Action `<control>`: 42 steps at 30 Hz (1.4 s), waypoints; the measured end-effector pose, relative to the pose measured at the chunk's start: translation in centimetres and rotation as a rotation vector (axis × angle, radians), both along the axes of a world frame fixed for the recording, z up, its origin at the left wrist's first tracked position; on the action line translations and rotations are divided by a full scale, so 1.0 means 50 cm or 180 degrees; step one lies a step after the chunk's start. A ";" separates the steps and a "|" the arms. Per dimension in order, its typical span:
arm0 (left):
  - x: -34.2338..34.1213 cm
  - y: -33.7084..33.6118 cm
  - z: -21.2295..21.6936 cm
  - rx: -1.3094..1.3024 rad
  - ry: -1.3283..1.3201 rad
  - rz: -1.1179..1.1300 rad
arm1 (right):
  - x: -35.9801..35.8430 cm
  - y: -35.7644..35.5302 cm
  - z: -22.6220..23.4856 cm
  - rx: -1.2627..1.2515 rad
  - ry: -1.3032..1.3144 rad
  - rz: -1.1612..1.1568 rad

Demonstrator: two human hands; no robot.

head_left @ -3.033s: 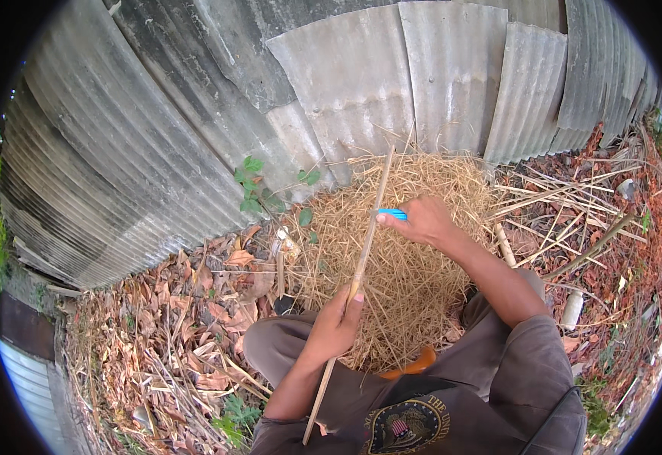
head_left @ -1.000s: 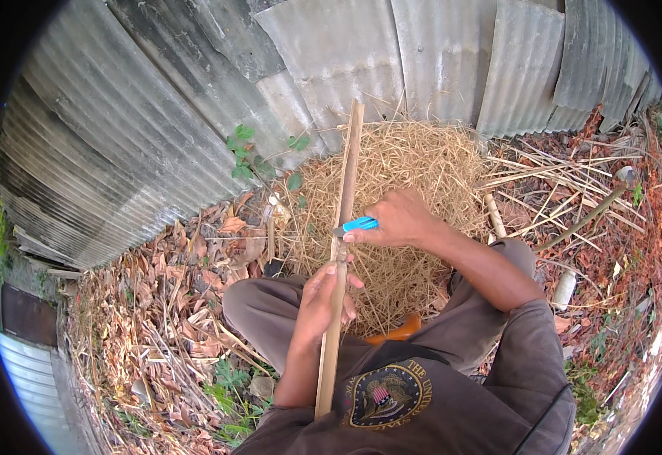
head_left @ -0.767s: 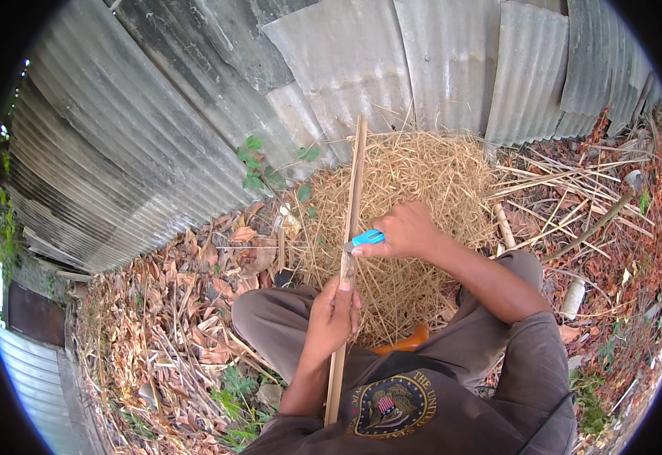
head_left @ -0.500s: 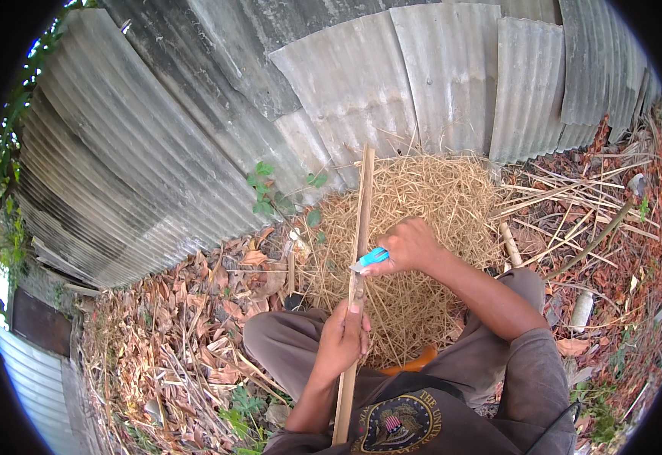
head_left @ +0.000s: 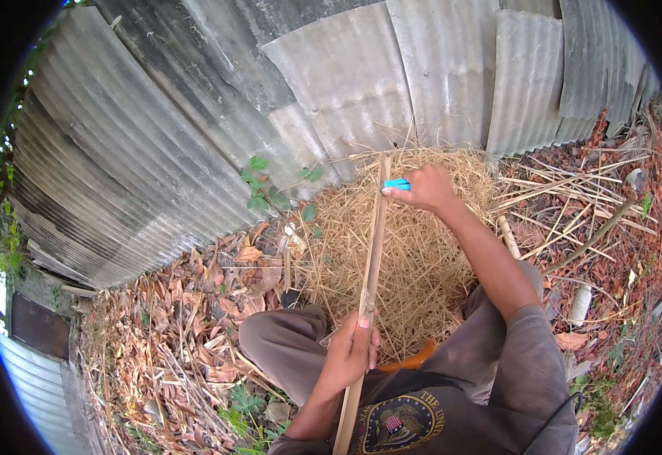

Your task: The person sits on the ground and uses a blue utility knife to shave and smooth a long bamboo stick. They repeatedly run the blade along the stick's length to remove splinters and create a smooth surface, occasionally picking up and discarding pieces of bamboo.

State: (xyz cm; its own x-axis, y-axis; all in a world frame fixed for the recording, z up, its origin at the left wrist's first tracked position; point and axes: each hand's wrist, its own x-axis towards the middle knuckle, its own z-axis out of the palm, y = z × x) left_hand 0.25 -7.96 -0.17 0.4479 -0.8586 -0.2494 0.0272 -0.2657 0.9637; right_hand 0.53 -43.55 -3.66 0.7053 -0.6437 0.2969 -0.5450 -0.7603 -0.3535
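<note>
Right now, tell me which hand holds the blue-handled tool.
The right hand, stretched out near the strip's far end, holds the blue-handled tool; the left hand only grips the strip low down.

Long pale bamboo strip [head_left: 369, 280], upright, blue-handled knife [head_left: 397, 184] against its tip

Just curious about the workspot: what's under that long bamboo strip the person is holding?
Under the bamboo strip lies a heap of dry straw shavings, with brown dead leaves beside it. The ground beneath the straw is covered, and the left hand hides part of the strip.
</note>
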 end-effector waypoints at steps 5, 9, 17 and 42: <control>-0.041 0.076 0.046 0.0347 0.0140 -0.0759 | -0.109 -0.200 0.005 0.0731 -0.0539 -0.1398; 0.017 0.059 -0.017 0.0140 0.0473 -0.0057 | -0.106 -0.134 0.056 0.0906 -0.0367 -0.1033; 0.043 -0.015 -0.006 -0.0330 0.0069 0.0325 | -0.076 0.176 0.063 0.0197 0.0101 0.1290; -0.066 0.081 0.042 -0.0026 -0.0067 -0.0718 | -0.114 -0.199 -0.007 0.1068 -0.0262 -0.1765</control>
